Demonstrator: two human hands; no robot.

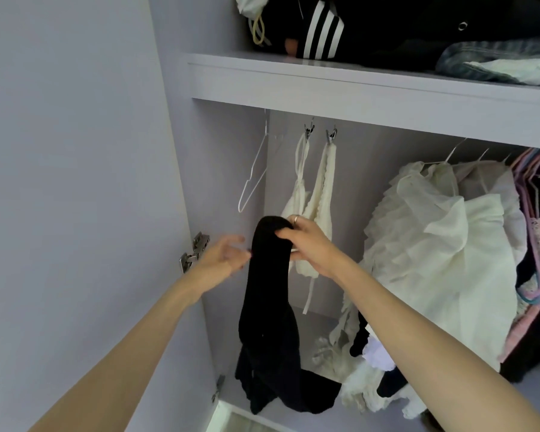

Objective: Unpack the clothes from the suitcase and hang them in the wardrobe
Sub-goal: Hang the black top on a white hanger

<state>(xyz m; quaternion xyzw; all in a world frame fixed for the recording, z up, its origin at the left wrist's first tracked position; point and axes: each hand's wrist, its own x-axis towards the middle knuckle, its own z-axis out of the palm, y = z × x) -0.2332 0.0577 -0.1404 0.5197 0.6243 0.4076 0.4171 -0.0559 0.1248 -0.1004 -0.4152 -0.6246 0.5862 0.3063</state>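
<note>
Black garment hangs long from the right hand, whose grip is closed around its top edge, in front of the open wardrobe. Just left, the left hand has a loose, wide grip, fingers spread beside the cloth. Behind, a white top hangs from clips and a bare wire hanger hangs further left. White ruffled clothes fill the right. Above, a pale lilac shelf carries folded dark clothes.

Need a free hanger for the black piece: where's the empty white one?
In the head view, the empty white hanger hangs at the rail's far left, beside the clipped cream top, above the left hand.
</note>
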